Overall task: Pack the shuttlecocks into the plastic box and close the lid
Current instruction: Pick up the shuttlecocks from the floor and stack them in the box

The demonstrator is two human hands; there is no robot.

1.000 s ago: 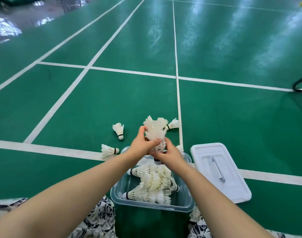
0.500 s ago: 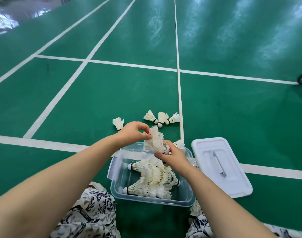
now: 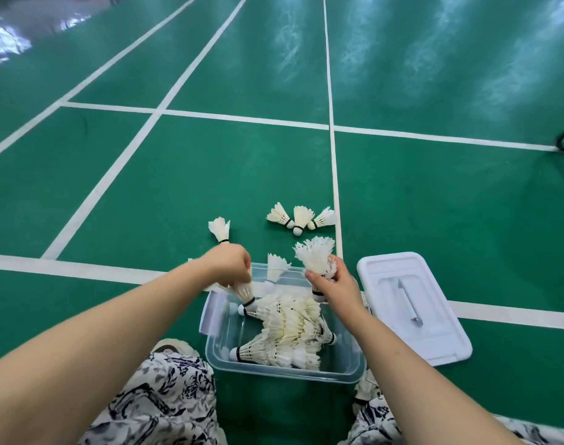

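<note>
Hands have split up on my feed. A second ago both were bunched on the nested stack (image 3: 316,255) above the plastic box (image 3: 283,376). Now the left hand (image 3: 229,264) has come away to the box's far left corner and pinches a single shuttlecock (image 3: 244,291) by its feathers, cork down, just over the rim.

Reply: and the right one?

Me: the right hand (image 3: 337,285) is curled round the base of the stack, feathers up, over the far right corner. I can't tell if the single one came off that stack or off the floor, since the arm hides that bit.

Reply: so how far along are we?

Me: roughly midway, I'd say. A decent pile (image 3: 290,332) already lies in the box. Outside it there are three loose ones (image 3: 296,218) clustered beyond the box and a lone one (image 3: 220,231) past the left hand. A straggler (image 3: 275,263) sits right at the far rim, and I can't tell which side of it. The lid (image 3: 412,308) lies flat on the court (image 3: 210,171) just right of the box. My guess is both handfuls go in next, then the loose ones, then the lid.
</note>
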